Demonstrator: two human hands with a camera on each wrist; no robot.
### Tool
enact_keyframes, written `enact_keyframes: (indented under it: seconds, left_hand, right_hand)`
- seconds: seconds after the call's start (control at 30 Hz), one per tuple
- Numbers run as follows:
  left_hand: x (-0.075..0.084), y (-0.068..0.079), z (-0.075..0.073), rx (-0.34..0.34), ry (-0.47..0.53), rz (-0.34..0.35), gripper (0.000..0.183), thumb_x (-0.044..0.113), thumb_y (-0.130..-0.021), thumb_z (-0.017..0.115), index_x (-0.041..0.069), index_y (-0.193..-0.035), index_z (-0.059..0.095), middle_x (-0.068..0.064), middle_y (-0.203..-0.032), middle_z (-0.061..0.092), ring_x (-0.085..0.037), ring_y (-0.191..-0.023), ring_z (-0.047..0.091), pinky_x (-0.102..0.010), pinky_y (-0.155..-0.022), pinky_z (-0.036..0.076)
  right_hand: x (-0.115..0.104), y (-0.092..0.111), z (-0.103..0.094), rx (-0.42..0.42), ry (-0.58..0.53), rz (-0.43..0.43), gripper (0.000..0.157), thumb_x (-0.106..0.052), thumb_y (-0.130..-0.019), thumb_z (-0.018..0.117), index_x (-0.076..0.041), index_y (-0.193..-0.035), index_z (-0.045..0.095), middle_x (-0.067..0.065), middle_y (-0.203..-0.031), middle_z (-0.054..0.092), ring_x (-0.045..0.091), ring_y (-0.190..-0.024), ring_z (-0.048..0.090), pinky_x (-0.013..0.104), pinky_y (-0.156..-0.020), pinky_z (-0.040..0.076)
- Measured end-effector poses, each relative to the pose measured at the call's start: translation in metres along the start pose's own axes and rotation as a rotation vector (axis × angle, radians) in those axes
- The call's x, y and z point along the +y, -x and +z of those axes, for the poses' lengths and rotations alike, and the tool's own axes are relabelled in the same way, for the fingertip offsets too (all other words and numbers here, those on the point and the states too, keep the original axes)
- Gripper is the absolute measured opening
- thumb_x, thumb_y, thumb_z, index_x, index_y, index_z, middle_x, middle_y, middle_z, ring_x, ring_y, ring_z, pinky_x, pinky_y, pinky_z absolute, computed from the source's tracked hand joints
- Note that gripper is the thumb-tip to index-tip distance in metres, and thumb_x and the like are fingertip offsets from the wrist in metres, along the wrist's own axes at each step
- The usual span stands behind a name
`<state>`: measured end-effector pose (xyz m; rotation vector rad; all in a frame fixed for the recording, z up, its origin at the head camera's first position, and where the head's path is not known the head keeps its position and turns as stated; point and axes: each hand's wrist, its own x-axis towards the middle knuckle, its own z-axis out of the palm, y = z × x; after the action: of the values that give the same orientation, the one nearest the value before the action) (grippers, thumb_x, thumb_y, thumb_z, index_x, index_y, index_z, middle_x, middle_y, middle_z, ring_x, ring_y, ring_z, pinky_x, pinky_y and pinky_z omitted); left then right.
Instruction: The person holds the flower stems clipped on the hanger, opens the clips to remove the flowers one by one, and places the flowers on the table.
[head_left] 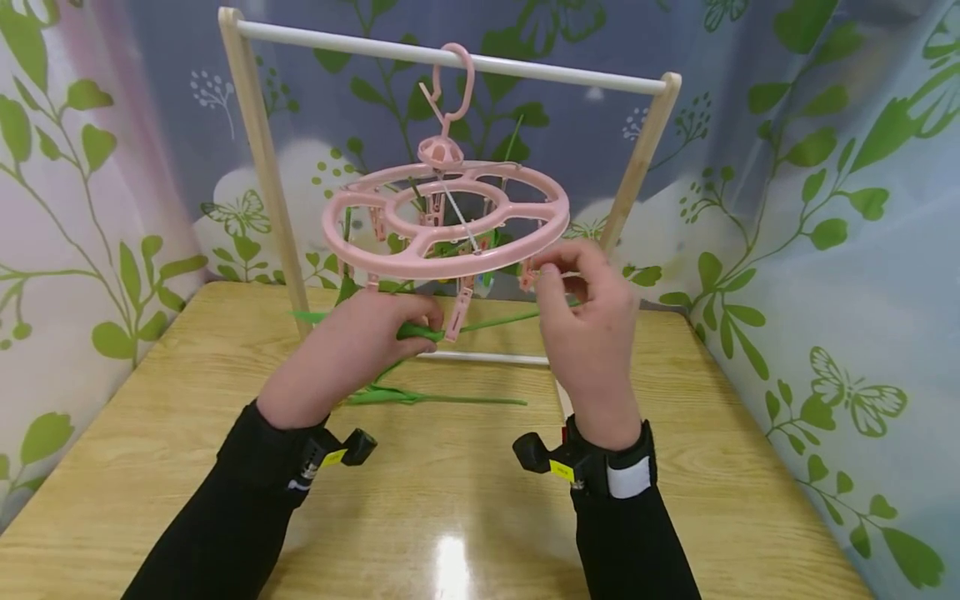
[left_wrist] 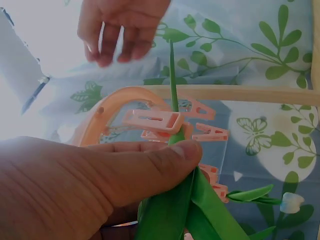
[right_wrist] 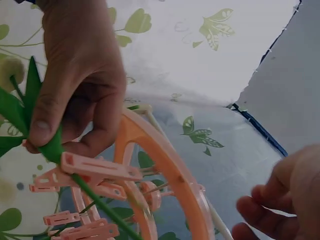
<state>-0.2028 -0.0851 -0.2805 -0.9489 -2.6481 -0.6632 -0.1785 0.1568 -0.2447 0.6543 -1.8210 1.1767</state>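
My left hand (head_left: 382, 325) pinches the leafy green part of an artificial flower (left_wrist: 167, 210) between thumb and fingers. A pink clip (head_left: 459, 312), hanging from a round pink clip hanger (head_left: 420, 268), sits against its stem just beside the fingertips. From there the thin stem runs on to the right. My right hand (head_left: 588, 325) hovers near the hanger's right rim, its fingers loosely bent. The right wrist view shows this right hand (right_wrist: 280, 200) apart from the hanger, with nothing in its fingers. The flower's bloom is hard to make out.
The hanger hooks over the white bar (head_left: 337, 40) of a wooden stand (head_left: 262, 158). Another green stem with leaves (head_left: 427, 398) lies on the wooden table (head_left: 420, 500). A white flower (left_wrist: 291, 202) hangs beyond other clips. Patterned curtains (head_left: 847, 250) surround the table.
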Motion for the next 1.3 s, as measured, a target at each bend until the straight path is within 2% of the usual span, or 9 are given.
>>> enact_keyframes:
  seconds: [0.13,0.2,0.27,0.4,0.6,0.87,1.03,1.3]
  left_hand:
    - [0.001,0.002,-0.001,0.026,-0.043,0.015,0.018,0.025,-0.088,0.077,0.026,-0.104,0.069,0.013,-0.094,0.069,-0.006,-0.080,0.063,-0.031,-0.075,0.051]
    - [0.002,0.003,-0.001,0.036,-0.073,0.024,0.018,0.025,-0.087,0.078,0.025,-0.103,0.070,0.012,-0.093,0.069,-0.007,-0.080,0.064,-0.031,-0.074,0.051]
    - [0.004,0.003,-0.002,0.035,-0.097,0.027,0.018,0.025,-0.086,0.078,0.025,-0.102,0.070,0.012,-0.093,0.069,-0.008,-0.081,0.064,-0.031,-0.074,0.051]
    - [0.007,0.004,-0.004,0.022,-0.146,0.025,0.019,0.027,-0.087,0.078,0.027,-0.103,0.068,0.012,-0.093,0.068,-0.008,-0.078,0.063,-0.031,-0.070,0.051]
    - [0.008,0.006,-0.006,0.039,-0.189,0.034,0.019,0.027,-0.086,0.078,0.028,-0.103,0.069,0.012,-0.092,0.069,-0.010,-0.079,0.063,-0.032,-0.072,0.051]
    - [0.004,0.006,-0.005,0.056,-0.171,0.050,0.016,0.025,-0.088,0.076,0.028,-0.103,0.069,0.012,-0.094,0.069,-0.009,-0.080,0.063,-0.031,-0.073,0.051]
    - [0.004,0.007,-0.005,0.068,-0.151,0.061,0.017,0.025,-0.089,0.076,0.028,-0.104,0.070,0.012,-0.096,0.069,-0.008,-0.081,0.063,-0.031,-0.075,0.051]
    - [0.003,0.005,-0.004,0.059,-0.143,0.080,0.016,0.024,-0.089,0.076,0.027,-0.103,0.070,0.013,-0.094,0.069,-0.007,-0.081,0.063,-0.031,-0.075,0.052]
  right_hand:
    - [0.002,0.004,0.005,-0.239,0.128,0.054,0.014,-0.011,-0.096,0.059,-0.009,-0.098,0.073,0.002,-0.094,0.070,0.012,-0.084,0.064,0.030,-0.077,0.056]
    - [0.003,0.005,0.007,-0.362,0.203,0.086,0.014,-0.018,-0.096,0.064,-0.013,-0.105,0.074,-0.001,-0.101,0.070,0.014,-0.091,0.064,0.031,-0.081,0.055]
    - [0.004,0.007,0.011,-0.467,0.272,0.122,0.021,-0.027,-0.096,0.067,-0.016,-0.114,0.073,-0.003,-0.107,0.070,0.016,-0.097,0.064,0.032,-0.084,0.054]
    - [0.009,0.007,0.020,-0.585,0.330,0.198,0.036,-0.037,-0.095,0.068,-0.020,-0.126,0.068,-0.003,-0.117,0.069,0.017,-0.106,0.064,0.034,-0.088,0.053]
    - [0.013,0.008,0.030,-0.623,0.301,0.272,0.035,-0.034,-0.096,0.066,-0.022,-0.129,0.066,-0.006,-0.114,0.069,0.011,-0.102,0.064,0.033,-0.086,0.054]
    - [0.012,0.009,0.031,-0.586,0.262,0.234,0.029,-0.030,-0.094,0.069,-0.019,-0.121,0.068,-0.005,-0.104,0.069,0.010,-0.094,0.063,0.031,-0.080,0.054]
    - [0.015,0.010,0.031,-0.553,0.235,0.204,0.024,-0.026,-0.092,0.072,-0.018,-0.114,0.070,-0.006,-0.098,0.069,0.010,-0.090,0.062,0.033,-0.081,0.052]
    - [0.016,0.009,0.031,-0.526,0.188,0.222,0.016,-0.021,-0.090,0.073,-0.014,-0.105,0.070,-0.003,-0.095,0.070,0.013,-0.091,0.064,0.037,-0.083,0.051]
